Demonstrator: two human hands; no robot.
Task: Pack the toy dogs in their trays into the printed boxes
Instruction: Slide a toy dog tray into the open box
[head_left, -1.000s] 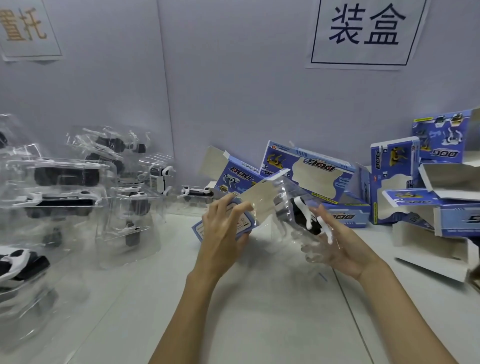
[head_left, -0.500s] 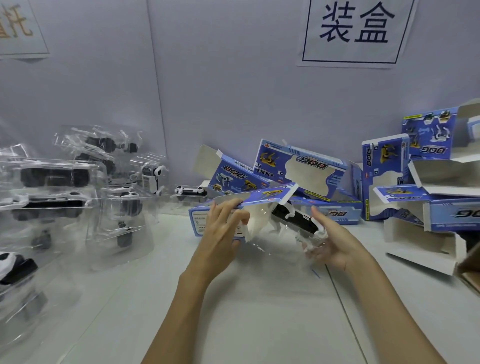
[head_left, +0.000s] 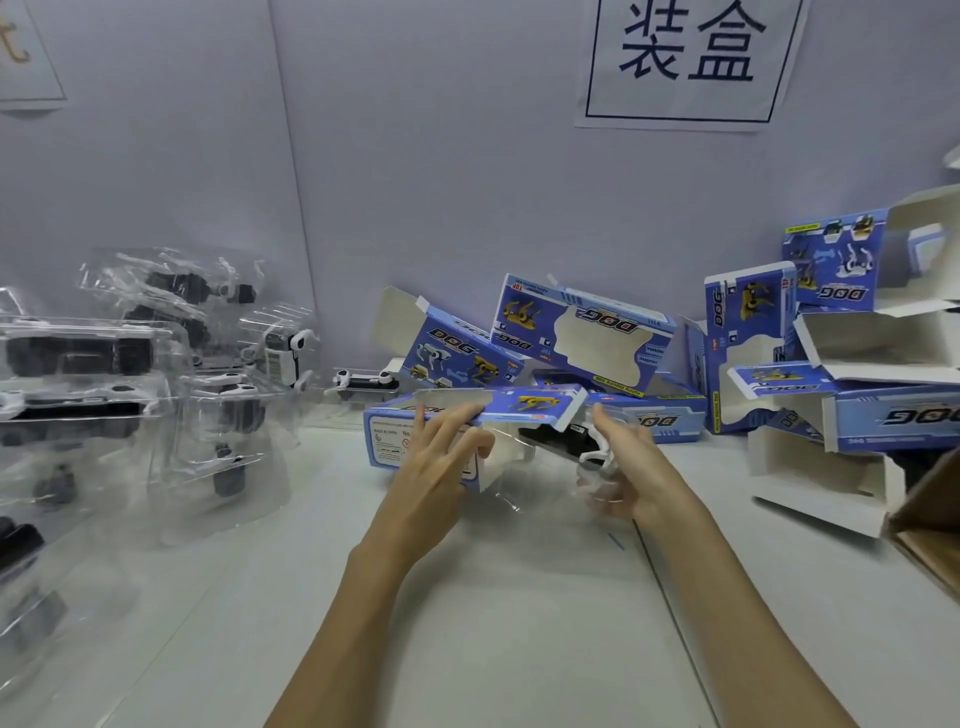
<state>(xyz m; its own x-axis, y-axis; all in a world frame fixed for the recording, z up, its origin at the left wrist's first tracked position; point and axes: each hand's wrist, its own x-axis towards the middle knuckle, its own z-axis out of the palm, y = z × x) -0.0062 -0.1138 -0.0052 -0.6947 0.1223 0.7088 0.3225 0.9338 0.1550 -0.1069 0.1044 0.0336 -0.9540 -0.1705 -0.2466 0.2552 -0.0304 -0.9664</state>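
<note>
Over the pale desk (head_left: 519, 623) the person holds a blue printed box (head_left: 467, 415) just above the surface, lying on its side with its open end facing right. The left hand (head_left: 441, 457) grips the box, fingers curled over the top edge and front face, thumb toward the open end. The right hand (head_left: 623, 467) cups a clear tray (head_left: 550, 467) from its right end, fingers curled round the plastic, thumb up. In the tray lies a black and white toy dog (head_left: 563, 441); its left part is already under the box's open flap, its white legs still outside by the right palm.

Behind them, against the wall (head_left: 441, 182), a heap of boxes (head_left: 587, 338) of the same print leans and lies in disorder, some with flaps open. More open boxes (head_left: 831, 332) are stacked to the right, and a brown carton corner (head_left: 930, 519) shows at the right edge. On the left stand piled clear trays (head_left: 104, 374) with dogs inside, blurred toward the edge. One small dog (head_left: 363, 380) lies loose by the wall between the trays and the boxes. A paper sign (head_left: 685, 57) with two dark characters hangs on the wall above.
</note>
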